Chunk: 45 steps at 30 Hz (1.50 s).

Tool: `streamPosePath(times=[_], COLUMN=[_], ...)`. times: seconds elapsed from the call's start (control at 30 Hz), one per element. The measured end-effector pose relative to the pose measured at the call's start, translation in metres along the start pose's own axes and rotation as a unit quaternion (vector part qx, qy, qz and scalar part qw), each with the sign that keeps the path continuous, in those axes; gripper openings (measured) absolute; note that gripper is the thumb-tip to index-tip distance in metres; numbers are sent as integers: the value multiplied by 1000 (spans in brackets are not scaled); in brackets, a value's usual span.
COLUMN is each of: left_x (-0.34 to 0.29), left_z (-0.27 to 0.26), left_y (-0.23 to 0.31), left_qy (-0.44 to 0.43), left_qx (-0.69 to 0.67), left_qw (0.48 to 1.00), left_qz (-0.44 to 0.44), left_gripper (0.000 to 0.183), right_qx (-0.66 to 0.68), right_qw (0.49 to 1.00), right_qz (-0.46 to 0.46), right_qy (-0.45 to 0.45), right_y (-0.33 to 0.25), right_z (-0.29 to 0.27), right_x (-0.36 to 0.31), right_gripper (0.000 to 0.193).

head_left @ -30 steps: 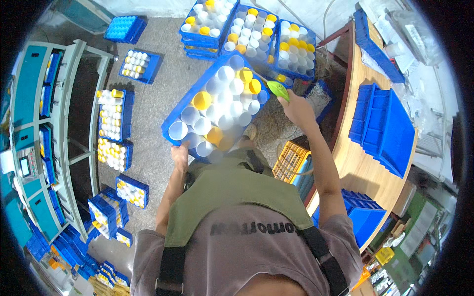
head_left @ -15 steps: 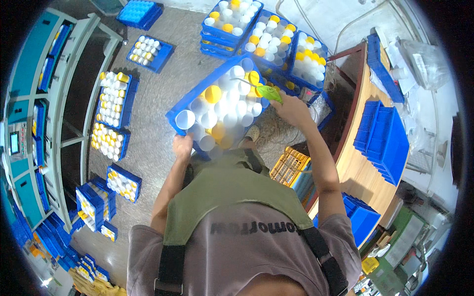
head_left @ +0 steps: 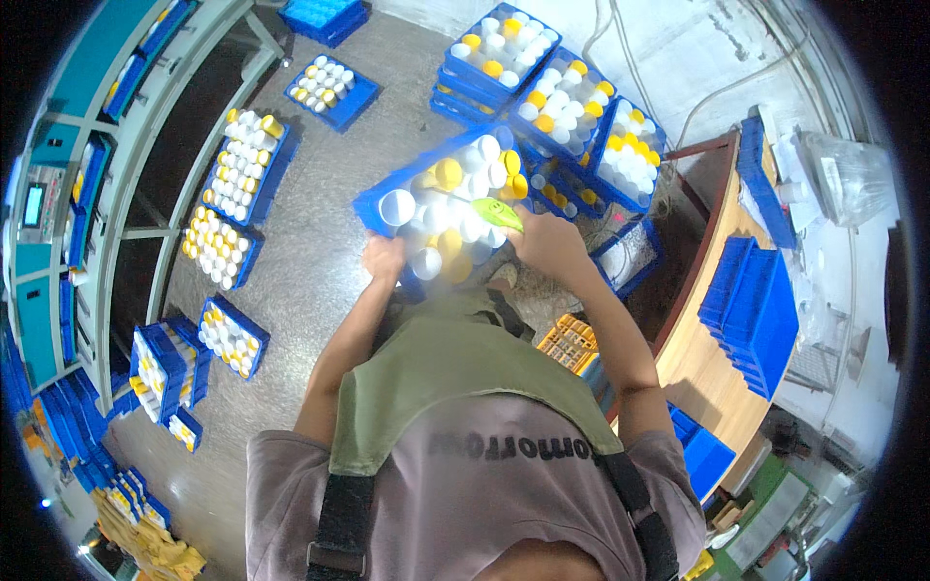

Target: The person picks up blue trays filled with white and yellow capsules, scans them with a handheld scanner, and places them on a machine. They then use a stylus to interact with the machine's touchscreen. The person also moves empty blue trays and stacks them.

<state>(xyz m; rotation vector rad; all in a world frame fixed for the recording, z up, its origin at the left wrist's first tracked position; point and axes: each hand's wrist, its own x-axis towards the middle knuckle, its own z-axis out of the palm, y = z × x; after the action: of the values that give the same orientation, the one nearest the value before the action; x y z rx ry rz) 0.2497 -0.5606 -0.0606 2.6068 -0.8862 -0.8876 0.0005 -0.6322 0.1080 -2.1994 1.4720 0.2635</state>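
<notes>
A blue crate [head_left: 369, 213] full of white and yellow round tubes or cups is in front of me, tilted, its near corner blurred by haze or glare. My left hand [head_left: 384, 257] grips the crate's left near edge, fingers partly hidden by it. In my right hand [head_left: 548, 240] is a bright green handled tool [head_left: 498, 214], held over the crate's right part. Its tip end points left across the tubes, but I cannot make out its exact kind. A white tube [head_left: 397, 207] with an open round end sits at the crate's left corner.
Stacked blue crates [head_left: 501, 53] of tubes stand beyond mine. More filled crates [head_left: 242, 179] are on the floor at left, beside a teal machine [head_left: 58, 198]. At right, a wooden bench [head_left: 705, 334] holds empty blue bins [head_left: 760, 320]. A yellow basket [head_left: 569, 341] is near my right arm.
The green tool and my right hand have moved left and down over the tubes. My left hand and the crate have shifted slightly right in view, with the whole view shifting somewhat.
</notes>
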Motion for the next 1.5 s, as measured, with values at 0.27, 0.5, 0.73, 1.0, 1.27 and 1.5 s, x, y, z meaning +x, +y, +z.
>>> streamPosePath(times=[0.27,0.5,0.73,1.0,1.27,1.5], left_x=[4,16,22,21,22,31], left_z=[-1,-4,-1,-11,-19,-11], left_y=[8,1,-5,-26,-45,-66], left_qy=[12,-30,-4,-28,-46,-51], left_qx=[-16,-53,-55,-116,-191,-270], left_qw=[1000,997,995,991,980,961], left_qz=[-1,-52,-79,-68,-30,16], left_gripper=[48,43,35,35,29,29], right_qx=[-22,-27,-34,-10,32,30], right_qw=[996,999,994,994,969,966], right_qz=[-76,-21,-20,103,243,257], right_qy=[47,-17,-103,-28,42,24], right_y=[-28,-17,-12,23,91,113], right_z=[15,32,52,47,31,19], right_x=[-4,-37,-50,-41,1,4], right_gripper=[39,39,38,39,49,46])
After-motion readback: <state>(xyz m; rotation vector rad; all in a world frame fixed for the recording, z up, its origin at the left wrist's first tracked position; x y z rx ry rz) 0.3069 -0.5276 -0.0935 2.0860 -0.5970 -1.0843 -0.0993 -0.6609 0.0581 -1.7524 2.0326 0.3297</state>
